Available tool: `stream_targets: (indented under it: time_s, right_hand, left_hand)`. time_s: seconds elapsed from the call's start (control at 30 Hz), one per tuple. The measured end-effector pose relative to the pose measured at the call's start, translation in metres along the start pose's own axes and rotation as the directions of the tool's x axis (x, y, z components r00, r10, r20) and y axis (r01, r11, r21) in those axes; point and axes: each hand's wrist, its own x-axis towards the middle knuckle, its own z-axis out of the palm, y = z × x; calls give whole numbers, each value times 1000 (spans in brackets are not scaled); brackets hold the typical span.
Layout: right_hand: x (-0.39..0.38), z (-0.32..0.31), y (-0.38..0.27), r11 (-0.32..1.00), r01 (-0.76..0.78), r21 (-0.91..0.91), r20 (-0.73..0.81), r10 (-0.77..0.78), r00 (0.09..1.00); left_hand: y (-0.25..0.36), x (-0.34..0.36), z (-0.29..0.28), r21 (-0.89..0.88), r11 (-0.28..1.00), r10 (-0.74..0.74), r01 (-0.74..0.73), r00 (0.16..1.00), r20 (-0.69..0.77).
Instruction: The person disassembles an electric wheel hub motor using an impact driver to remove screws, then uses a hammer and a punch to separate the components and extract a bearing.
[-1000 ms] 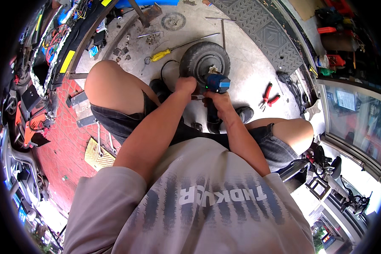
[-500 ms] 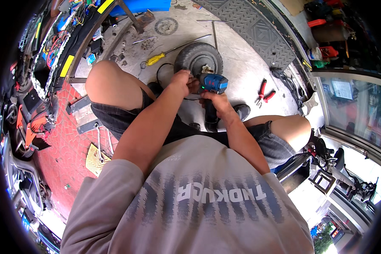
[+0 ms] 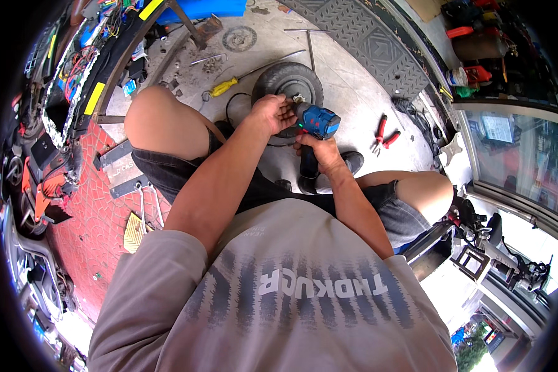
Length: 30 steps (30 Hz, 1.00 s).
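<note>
Right hand (image 3: pixel 318 149)'s grip is wrapped round the cordless driver (image 3: pixel 319 122)'s handle, probably to keep it steady. Left hand (image 3: pixel 273 113) is curled by its nose, maybe guiding; can't tell if that grip's pinching anything. Just past them, the tyred wheel (image 3: pixel 265 82)'s on the floor, hub within reach. Red-handled pliers (image 3: pixel 385 134) sit off right, yellow-handled screwdriver (image 3: pixel 222 87) and T-handle wrench (image 3: pixel 312 53) beyond, presumably kept handy.

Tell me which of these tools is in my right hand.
The blue power driver, gripped in your right hand; by contrast, the red-handled pliers and yellow-handled screwdriver lie on the floor.
</note>
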Motion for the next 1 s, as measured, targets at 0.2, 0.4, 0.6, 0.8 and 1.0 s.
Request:
stream_targets:
  time_s: [0.2,0.4,0.6,0.8,1.0]
  right_hand:
    - [-6,-10,1,998,-24,64,-7,24,1000]
    - [-4,-9,3,995,-34,94,-23,36,999]
    - [-3,-11,1,993,-31,110,-13,32,999]
    - [-4,-18,6,996,-10,87,1,10,1000]
    - [5,-42,33,982,-140,124,-79,151,985]
  left_hand:
    - [-9,2,8,23,1000,-13,11,997,72]
    - [-26,1,22,435,820,431,-371,902,-43]
    - [-15,-1,26,180,967,197,-181,977,-78]
    - [-23,14,25,197,942,292,-271,952,-89]
    - [-44,30,20,18,998,62,-60,975,-215]
